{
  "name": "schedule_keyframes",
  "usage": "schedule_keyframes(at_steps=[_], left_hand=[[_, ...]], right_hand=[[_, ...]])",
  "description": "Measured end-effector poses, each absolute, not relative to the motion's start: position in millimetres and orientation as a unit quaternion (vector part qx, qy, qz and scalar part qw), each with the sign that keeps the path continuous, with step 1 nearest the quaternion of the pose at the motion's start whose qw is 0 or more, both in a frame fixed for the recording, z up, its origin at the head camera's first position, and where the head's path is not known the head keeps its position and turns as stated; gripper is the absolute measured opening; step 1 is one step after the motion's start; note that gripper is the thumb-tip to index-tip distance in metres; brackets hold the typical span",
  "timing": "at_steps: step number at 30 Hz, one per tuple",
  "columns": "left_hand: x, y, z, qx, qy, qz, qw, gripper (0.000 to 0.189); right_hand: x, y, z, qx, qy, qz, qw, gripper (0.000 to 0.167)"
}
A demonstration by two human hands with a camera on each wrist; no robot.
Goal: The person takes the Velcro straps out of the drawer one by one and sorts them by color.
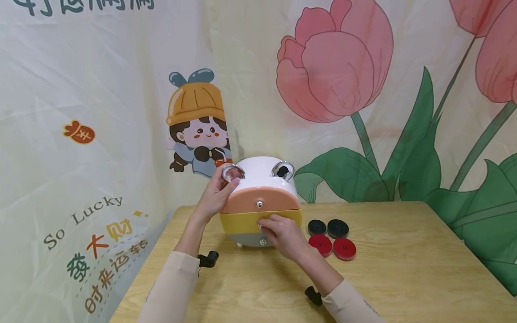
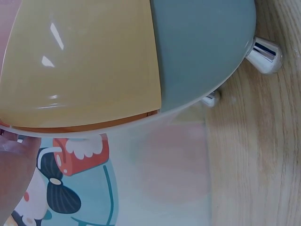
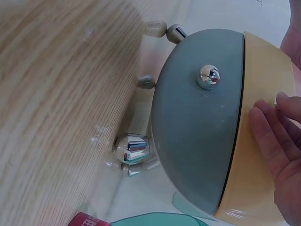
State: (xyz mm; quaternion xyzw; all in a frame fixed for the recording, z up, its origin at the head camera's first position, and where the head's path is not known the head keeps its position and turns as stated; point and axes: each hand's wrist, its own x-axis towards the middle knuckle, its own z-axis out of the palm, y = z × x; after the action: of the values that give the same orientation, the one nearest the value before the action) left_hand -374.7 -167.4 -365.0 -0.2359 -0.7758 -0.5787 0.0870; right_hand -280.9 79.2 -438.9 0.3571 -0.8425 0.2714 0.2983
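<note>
A small three-drawer cabinet (image 1: 262, 172) with a rounded white top and two silver rings stands on the table. Its drawers are orange (image 1: 242, 201), yellow (image 1: 238, 223) and grey (image 3: 197, 127), each with a silver knob. My left hand (image 1: 215, 193) grips the cabinet's upper left side by the silver ring (image 1: 233, 172), thumb in front. My right hand (image 1: 284, 235) pinches the yellow drawer's knob (image 3: 276, 101). In the left wrist view, the yellow drawer front (image 2: 89, 66) stands slightly out, showing a thin strip of its orange-brown side.
Right of the cabinet lie two black rolls (image 1: 337, 229) and two red rolls (image 1: 344, 249), flat on the wooden table (image 1: 387, 278). A printed cloth (image 1: 250, 89) with tulips and a cartoon figure hangs behind. Silver feet (image 2: 265, 56) hold the cabinet off the tabletop.
</note>
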Motion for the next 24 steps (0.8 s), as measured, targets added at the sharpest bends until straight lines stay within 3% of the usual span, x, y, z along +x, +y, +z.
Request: schedule_keyframes(at_steps=[24], left_hand=[[-372.3,-167.7,-363.6,-0.231,-0.777,-0.581,0.077,0.059]], right_hand=[[-282.2,79.2,-440.1,0.36,-0.835,0.28,0.309,0.026]])
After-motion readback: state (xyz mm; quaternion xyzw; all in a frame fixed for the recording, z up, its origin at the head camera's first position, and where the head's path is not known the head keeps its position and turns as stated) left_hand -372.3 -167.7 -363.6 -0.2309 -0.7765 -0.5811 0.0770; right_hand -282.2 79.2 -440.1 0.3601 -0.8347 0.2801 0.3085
